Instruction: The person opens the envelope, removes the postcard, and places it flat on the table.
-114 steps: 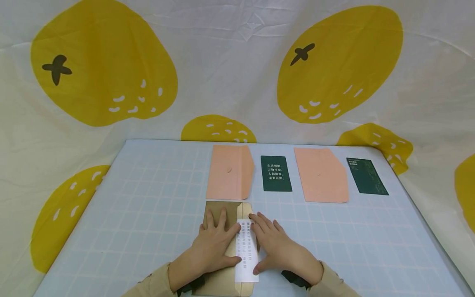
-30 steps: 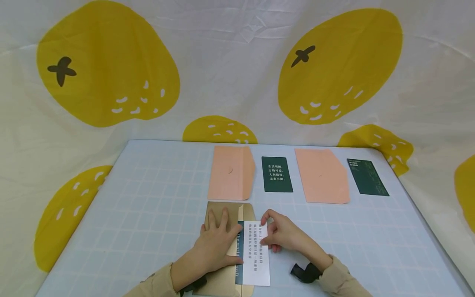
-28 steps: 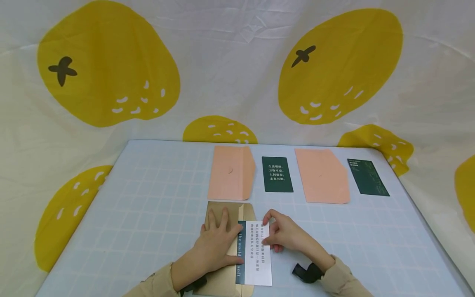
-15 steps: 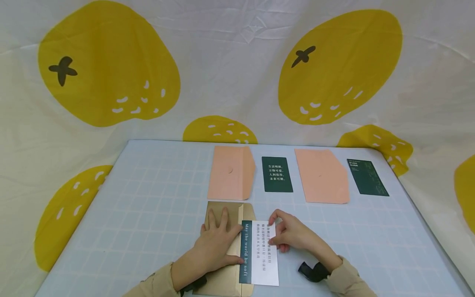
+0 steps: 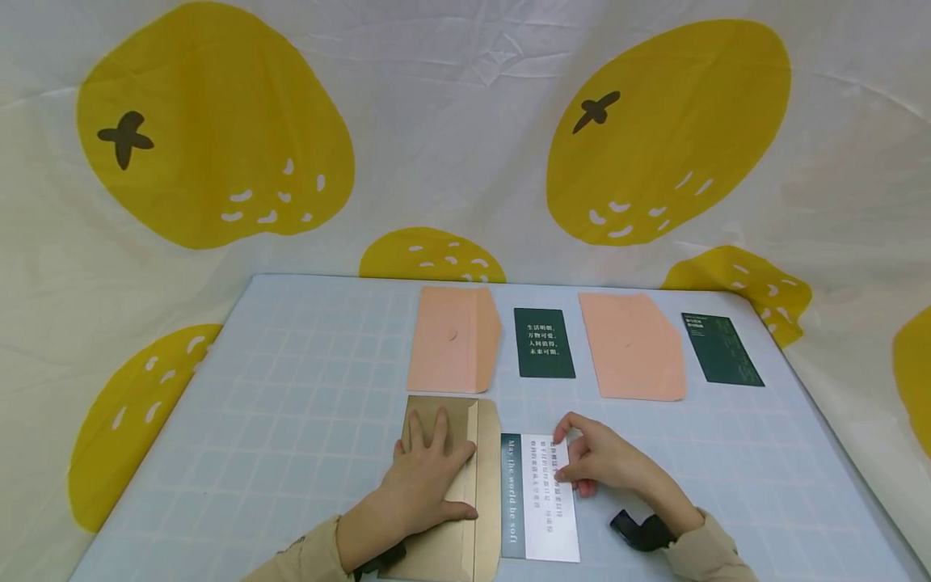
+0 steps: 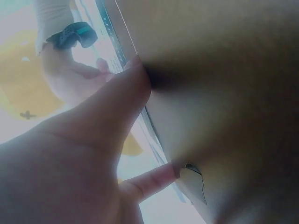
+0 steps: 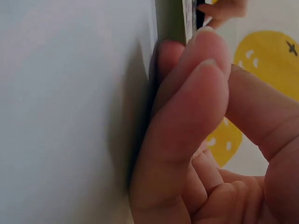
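Observation:
A brown kraft envelope (image 5: 489,485) lies at the near middle of the table, its flap unfolded to the right. My left hand (image 5: 420,489) rests on it with spread fingers, and the left wrist view has its thumb and a finger touching the paper. Just right of the flap is a white card (image 5: 547,533) with a blue-grey strip reading "May the world be soft". Its right edge is pinched between the thumb and index finger of my right hand (image 5: 592,454); the other fingers curl beneath. Seen side-on in the right wrist view, the card (image 7: 188,18) appears as a thin edge.
Along the back lie a pink envelope (image 5: 444,339), a green card (image 5: 544,343) with white characters, a second pink envelope (image 5: 631,347) and another green card (image 5: 722,349). All rest on a pale blue grid-patterned table (image 5: 305,404). A lemon-print cloth (image 5: 451,121) hangs behind.
The card was lying over the brown envelope's opening; it has slid right, out past the flap, in my right hand's pinch. My left hand has stayed on the envelope.

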The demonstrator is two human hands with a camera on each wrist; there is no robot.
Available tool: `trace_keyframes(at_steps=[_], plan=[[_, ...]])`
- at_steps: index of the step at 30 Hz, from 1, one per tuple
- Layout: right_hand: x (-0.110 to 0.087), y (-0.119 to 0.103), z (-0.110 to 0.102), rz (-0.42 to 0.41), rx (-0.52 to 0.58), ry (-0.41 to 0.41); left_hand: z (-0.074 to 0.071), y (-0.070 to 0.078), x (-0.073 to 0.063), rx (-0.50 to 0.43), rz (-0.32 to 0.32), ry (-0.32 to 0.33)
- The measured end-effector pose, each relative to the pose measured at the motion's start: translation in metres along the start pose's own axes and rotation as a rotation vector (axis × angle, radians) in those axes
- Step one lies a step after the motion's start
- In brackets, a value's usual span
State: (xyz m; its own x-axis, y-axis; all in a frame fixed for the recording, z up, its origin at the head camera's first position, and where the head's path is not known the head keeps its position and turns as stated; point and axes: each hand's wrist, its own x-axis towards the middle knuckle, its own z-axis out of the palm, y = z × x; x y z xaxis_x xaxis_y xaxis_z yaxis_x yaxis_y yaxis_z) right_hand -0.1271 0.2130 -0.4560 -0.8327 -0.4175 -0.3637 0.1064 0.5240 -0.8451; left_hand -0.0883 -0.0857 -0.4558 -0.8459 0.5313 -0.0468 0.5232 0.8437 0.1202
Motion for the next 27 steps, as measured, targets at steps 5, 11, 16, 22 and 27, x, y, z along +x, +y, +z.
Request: trace_keyframes(at_steps=[5,11,16,22,27], plan=[[-0.008,0.009,-0.012,0.017,-0.004,0.005,0.001,-0.001,0.000,-0.001,0.008,-0.002],[-0.015,0.017,-0.026,0.034,-0.006,-0.002,-0.001,-0.001,0.000,-0.007,0.008,-0.012],[-0.017,0.019,-0.031,0.048,-0.026,0.002,-0.002,0.000,-0.001,0.020,0.006,-0.024],[-0.015,0.014,-0.030,0.053,-0.075,-0.002,-0.002,-0.001,-0.002,-0.019,0.007,-0.032],[-0.013,0.011,-0.030,0.083,-0.099,-0.012,-0.001,0.000,-0.004,-0.085,0.019,-0.041]])
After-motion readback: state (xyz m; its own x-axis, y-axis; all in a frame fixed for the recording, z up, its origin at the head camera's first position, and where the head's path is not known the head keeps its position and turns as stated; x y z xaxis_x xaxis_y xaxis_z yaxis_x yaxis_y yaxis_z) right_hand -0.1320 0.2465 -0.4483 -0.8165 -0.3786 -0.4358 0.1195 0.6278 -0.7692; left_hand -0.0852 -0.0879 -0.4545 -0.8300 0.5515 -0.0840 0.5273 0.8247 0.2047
